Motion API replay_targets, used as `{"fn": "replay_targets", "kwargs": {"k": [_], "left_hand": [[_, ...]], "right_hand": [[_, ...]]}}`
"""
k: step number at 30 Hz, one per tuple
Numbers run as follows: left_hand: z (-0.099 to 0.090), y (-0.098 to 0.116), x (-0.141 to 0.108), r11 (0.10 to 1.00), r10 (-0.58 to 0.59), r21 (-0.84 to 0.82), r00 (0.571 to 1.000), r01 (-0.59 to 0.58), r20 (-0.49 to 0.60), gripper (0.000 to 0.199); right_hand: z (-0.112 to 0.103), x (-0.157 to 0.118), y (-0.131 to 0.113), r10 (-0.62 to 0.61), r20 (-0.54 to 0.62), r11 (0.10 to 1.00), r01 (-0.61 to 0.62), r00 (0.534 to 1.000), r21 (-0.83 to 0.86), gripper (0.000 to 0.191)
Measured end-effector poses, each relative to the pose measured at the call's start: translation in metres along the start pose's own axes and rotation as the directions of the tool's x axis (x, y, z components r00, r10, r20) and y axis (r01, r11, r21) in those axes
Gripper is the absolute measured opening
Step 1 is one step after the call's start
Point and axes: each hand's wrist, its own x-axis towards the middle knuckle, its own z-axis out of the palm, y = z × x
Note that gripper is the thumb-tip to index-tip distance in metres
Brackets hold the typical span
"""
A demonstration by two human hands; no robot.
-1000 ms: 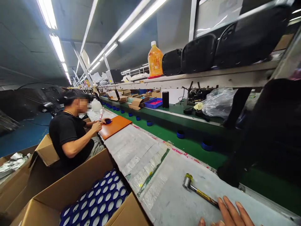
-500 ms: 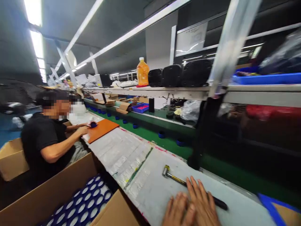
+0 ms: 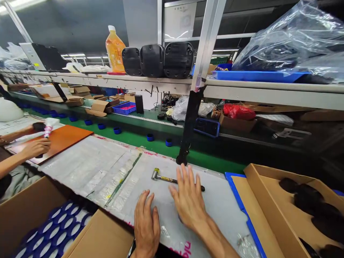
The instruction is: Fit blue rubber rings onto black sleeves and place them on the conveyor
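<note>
A small hammer (image 3: pixel 165 178) with a metal head and a black grip lies on the pale worktop (image 3: pixel 215 211). My right hand (image 3: pixel 190 199) is spread flat over the handle's middle, fingers stretched and not wrapped round it. I cannot tell whether it touches the handle. Closer to me, at the worktop's near edge, my left hand (image 3: pixel 146 222) has its fingers extended and holds nothing. An open carton of blue, white-centred round parts (image 3: pixel 48 227) stands below the worktop to the left.
At the left, a co-worker's hand (image 3: pixel 40 146) grips a dark-handled tool over an orange board (image 3: pixel 66 138). Blue rings (image 3: pixel 117 130) sit along the green belt (image 3: pixel 134 141). A carton (image 3: pixel 268 211) with dark parts stands right. A black post (image 3: pixel 188 125) rises behind the hammer.
The view has swung right, bringing the right-hand carton into sight. My hands, close together before, are now apart, the left one nearer the worktop's edge. The hammer still lies on the worktop.
</note>
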Motion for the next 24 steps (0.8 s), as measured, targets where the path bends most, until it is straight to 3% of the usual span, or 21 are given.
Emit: {"fn": "replay_targets", "kwargs": {"k": [5,7,10,12,16,18,21,24], "left_hand": [[-0.001,0.0,0.004,0.998,0.044,0.036,0.998,-0.045,0.041,0.044],[-0.002,0.0,0.004,0.998,0.047,0.047,0.998,-0.049,0.036,0.043],[-0.003,0.001,0.004,0.996,0.058,0.059,0.998,-0.06,0.023,0.041],[-0.004,0.002,0.004,0.995,0.076,0.064,0.997,-0.078,0.028,0.039],[-0.006,0.002,0.003,0.992,0.11,0.06,0.993,-0.113,0.052,0.036],[-0.005,0.001,0.001,0.993,0.101,0.046,0.993,-0.104,0.06,0.036],[-0.001,-0.001,-0.003,0.998,0.066,0.013,0.997,-0.066,0.049,0.034],[0.007,-0.003,-0.008,0.997,0.071,0.009,0.998,-0.07,-0.004,0.03]], "right_hand": [[0.019,0.003,-0.005,0.053,0.134,0.998,-0.046,0.99,-0.05,0.069],[0.01,0.004,0.003,0.11,0.127,0.993,-0.116,0.986,0.038,0.07],[-0.009,-0.006,0.02,0.195,0.008,0.967,-0.193,0.981,0.167,0.073],[-0.013,-0.024,0.031,0.167,-0.062,0.975,-0.156,0.984,0.161,0.077],[0.003,-0.064,0.044,0.045,0.073,0.986,-0.056,0.996,0.159,0.067],[0.006,-0.066,0.053,0.062,0.051,0.974,-0.072,0.997,0.216,0.06],[-0.011,-0.029,0.08,0.23,-0.119,0.943,-0.191,0.966,0.272,0.059],[-0.034,0.043,0.117,0.355,-0.187,0.929,-0.322,0.916,0.184,0.064]]}}
